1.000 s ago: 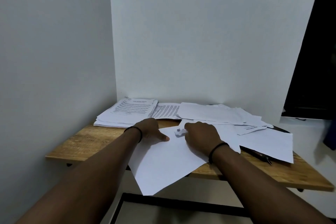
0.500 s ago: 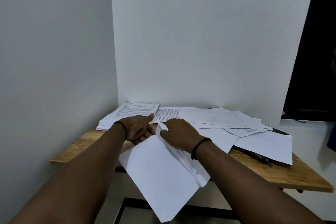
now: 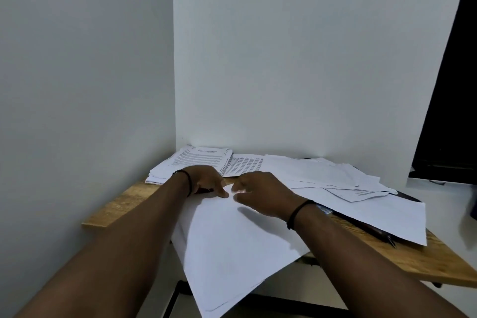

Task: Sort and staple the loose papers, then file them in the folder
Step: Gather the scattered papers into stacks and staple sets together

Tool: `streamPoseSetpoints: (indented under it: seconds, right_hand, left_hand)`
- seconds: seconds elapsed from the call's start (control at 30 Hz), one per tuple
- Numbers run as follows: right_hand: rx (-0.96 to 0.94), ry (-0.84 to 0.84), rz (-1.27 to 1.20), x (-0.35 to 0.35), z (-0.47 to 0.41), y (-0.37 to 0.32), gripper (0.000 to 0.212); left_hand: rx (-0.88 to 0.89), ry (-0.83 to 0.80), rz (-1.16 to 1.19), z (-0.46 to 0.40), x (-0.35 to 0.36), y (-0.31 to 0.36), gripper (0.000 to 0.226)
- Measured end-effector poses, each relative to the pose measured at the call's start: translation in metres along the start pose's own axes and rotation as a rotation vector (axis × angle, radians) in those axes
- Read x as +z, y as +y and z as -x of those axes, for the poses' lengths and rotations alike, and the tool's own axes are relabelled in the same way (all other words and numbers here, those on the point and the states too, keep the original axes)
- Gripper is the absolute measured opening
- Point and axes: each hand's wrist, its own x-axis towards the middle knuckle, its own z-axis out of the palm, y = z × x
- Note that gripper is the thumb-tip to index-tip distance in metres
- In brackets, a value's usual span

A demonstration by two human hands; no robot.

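The printed stack (image 3: 198,162) lies at the 10 o'clock corner of the table (image 3: 124,204), squared against the wall, which suggests it serves as the pile for sheets already sorted. One further printed sheet (image 3: 245,166) lies just beside it at 12 o'clock. The left hand (image 3: 206,181) rests at the far corner of the blank sheets (image 3: 232,253), fingers curled and thumb extended onto the paper, apparently pinning that corner so the sheets cannot slide. The right hand (image 3: 260,195) meets it at the same corner with fingers bent down onto the paper; whether it pinches the edge or only presses on it cannot be determined, since the fingertips are hidden. These sheets overhang the near table edge toward 6 o'clock, probably for easier alignment; at least two layers show at the left edge. The loose pile (image 3: 322,175) spreads from 1 to 3 o'clock, overlapping and unsorted; its count is not readable. One dark pen (image 3: 374,231) lies at 4 o'clock, partly under a sheet. No stapler or folder is identifiable.
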Motion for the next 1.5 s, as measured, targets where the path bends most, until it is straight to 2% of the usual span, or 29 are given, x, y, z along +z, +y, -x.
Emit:
streamPoseSetpoints:
  seconds: [0.13,0.23,0.27,0.33,0.37,0.4,0.47,0.5,0.53,0.57,0.63,0.67,0.7,0.73,0.8,0.87,0.93,0.97,1.03,1.07,1.13,1.2,1.27,1.33,1.4,1.5]
  right_hand:
    - [0.056,0.153,0.185,-0.016,-0.005,0.014,0.073]
    - [0.07,0.195,0.287,-0.032,-0.011,0.017,0.089]
    - [0.085,0.216,0.323,-0.038,-0.013,0.016,0.084]
    - [0.091,0.287,0.358,-0.05,-0.013,0.013,0.05]
    - [0.095,0.337,0.331,-0.057,-0.012,0.011,0.03]
    - [0.113,0.394,0.277,-0.063,-0.012,0.009,0.021]
    - [0.164,0.536,0.223,-0.073,-0.01,0.008,0.027]
    - [0.185,0.609,0.22,-0.078,-0.009,0.008,0.028]
    - [0.196,0.673,0.23,-0.082,-0.007,0.006,0.024]
    - [0.199,0.718,0.251,-0.085,-0.006,0.005,0.018]
    - [0.166,0.775,0.306,-0.087,-0.002,0.0,0.006]
    - [0.128,0.786,0.333,-0.086,0.0,-0.003,0.007]
    - [0.081,0.777,0.354,-0.083,0.001,-0.006,0.011]
    - [0.028,0.747,0.362,-0.078,0.002,-0.008,0.014]
    - [-0.061,0.639,0.318,-0.068,0.003,-0.012,0.02]
    - [-0.105,0.484,0.171,-0.062,0.002,-0.012,0.03]
    - [-0.107,0.382,-0.031,-0.058,0.002,-0.009,0.033]
    - [-0.095,0.4,-0.102,-0.057,0.002,-0.006,0.03]
    - [-0.029,0.564,-0.137,-0.058,-0.001,0.005,0.026]
    - [0.015,0.667,-0.11,-0.06,-0.004,0.012,0.03]
    - [0.14,0.774,-0.108,-0.066,-0.006,0.022,0.058]
    - [0.247,0.729,-0.373,-0.072,-0.006,0.029,0.082]
    - [0.306,0.714,-0.724,-0.071,-0.011,0.045,0.09]
    - [0.36,0.754,-0.945,-0.068,-0.015,0.06,0.083]
    - [0.366,0.799,-0.951,-0.065,-0.014,0.068,0.055]
    - [0.33,0.898,-0.953,-0.064,-0.011,0.071,0.034]
  left_hand:
    - [0.173,0.131,-0.132,0.014,-0.025,0.021,0.01]
    - [0.344,0.184,-0.178,0.025,-0.043,0.043,0.023]
    - [0.392,0.201,-0.189,0.028,-0.047,0.051,0.021]
    - [0.477,0.321,-0.263,0.033,-0.055,0.066,0.015]
    - [0.53,0.457,-0.347,0.035,-0.057,0.074,0.015]
    - [0.584,0.635,-0.443,0.035,-0.057,0.08,0.017]
    - [0.607,0.988,-0.479,0.037,-0.052,0.089,0.025]
    - [0.573,1.097,-0.396,0.038,-0.047,0.092,0.026]
    - [0.522,1.132,-0.253,0.04,-0.044,0.097,0.028]
    - [0.45,1.046,-0.064,0.043,-0.04,0.102,0.036]
    - [0.33,0.594,0.422,0.052,-0.035,0.111,0.054]
    - [0.31,0.359,0.615,0.054,-0.033,0.114,0.06]
    - [0.324,0.194,0.721,0.053,-0.032,0.115,0.063]
    - [0.369,0.1,0.79,0.049,-0.03,0.114,0.064]
    - [0.456,0.107,0.968,0.04,-0.023,0.112,0.046]
    - [0.438,0.251,1.125,0.032,-0.02,0.108,0.021]
    - [0.387,0.359,1.16,0.024,-0.021,0.096,0.02]
    - [0.375,0.375,1.168,0.02,-0.022,0.089,0.022]
    - [0.382,0.348,1.168,0.019,-0.023,0.077,0.029]
    - [0.39,0.324,1.159,0.02,-0.023,0.074,0.031]
    - [0.402,0.258,1.125,0.024,-0.023,0.07,0.033]
    - [0.399,0.187,1.083,0.027,-0.023,0.067,0.032]
    - [0.417,0.144,1.023,0.025,-0.021,0.062,0.031]
    - [0.447,0.14,0.984,0.023,-0.018,0.061,0.033]
    - [0.475,0.165,0.998,0.021,-0.015,0.061,0.046]
    - [0.508,0.246,1.019,0.019,-0.015,0.064,0.05]
